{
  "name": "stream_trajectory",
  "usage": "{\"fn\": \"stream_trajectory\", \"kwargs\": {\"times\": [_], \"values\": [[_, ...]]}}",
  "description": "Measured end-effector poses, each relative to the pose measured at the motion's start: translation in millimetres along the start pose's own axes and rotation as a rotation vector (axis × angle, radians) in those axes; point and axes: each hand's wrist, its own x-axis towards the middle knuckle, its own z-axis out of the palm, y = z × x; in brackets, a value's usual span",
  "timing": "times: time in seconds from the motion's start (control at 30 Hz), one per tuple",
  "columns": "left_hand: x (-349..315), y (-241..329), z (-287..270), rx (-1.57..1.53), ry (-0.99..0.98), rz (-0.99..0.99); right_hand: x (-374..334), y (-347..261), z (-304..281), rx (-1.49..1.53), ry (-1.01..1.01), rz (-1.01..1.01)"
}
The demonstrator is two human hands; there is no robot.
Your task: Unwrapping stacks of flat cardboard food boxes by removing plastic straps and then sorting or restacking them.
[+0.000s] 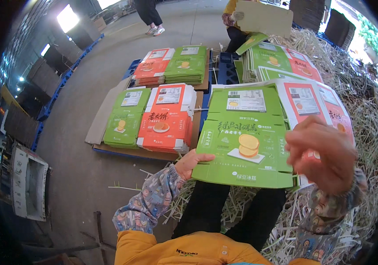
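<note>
- Your green carton sheet [246, 123] lies printed side up in front of you, its near edge above your dark-trousered legs [204, 207] and its right side beside the red-printed sheets [303, 99]
- Your left grip [188, 164] pinches its lower left edge, thumb on top; with hold at that corner alone, a quick lift could let the far side sag or crease
- Your right grip [323, 154] is blurred at the right edge, fingers curled; I cannot tell whether it has hold of the card, and a hasty swipe could bend a side flap
- Those red-printed sheets lie so near that one could drag along if the edges catch
- Loose paper strips [365, 110] heap up on your right, and a stray one could snag in a notch
- On your left, the red stack [164, 121] has uneven edges beside the green stack [127, 117]; a bump from your left sleeve [147, 198] could skew it
- Farther off, a co-worker's hand [238, 16] holds a pale board [266, 18], which could knock the far sheets [270, 57] if it slips
</note>
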Motion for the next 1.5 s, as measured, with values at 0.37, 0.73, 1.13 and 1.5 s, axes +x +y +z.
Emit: {"fn": "stream_trajectory", "kwargs": {"times": [0.37,0.73,1.13,1.5], "values": [[-1.7,11.5,2.8,-0.028,-0.045,0.006,-159.7,210.5,26.2,-0.525,0.081,0.697],[-5.4,23.8,11.0,-0.111,0.085,0.017,-158.0,255.6,35.1,-0.736,-0.276,0.818],[-11.1,46.5,24.8,0.114,0.152,0.049,-86.6,334.0,31.1,-0.806,-0.071,0.817],[-7.4,79.2,22.1,0.380,0.135,0.044,-114.8,358.1,38.9,-0.862,0.007,0.883]]}}
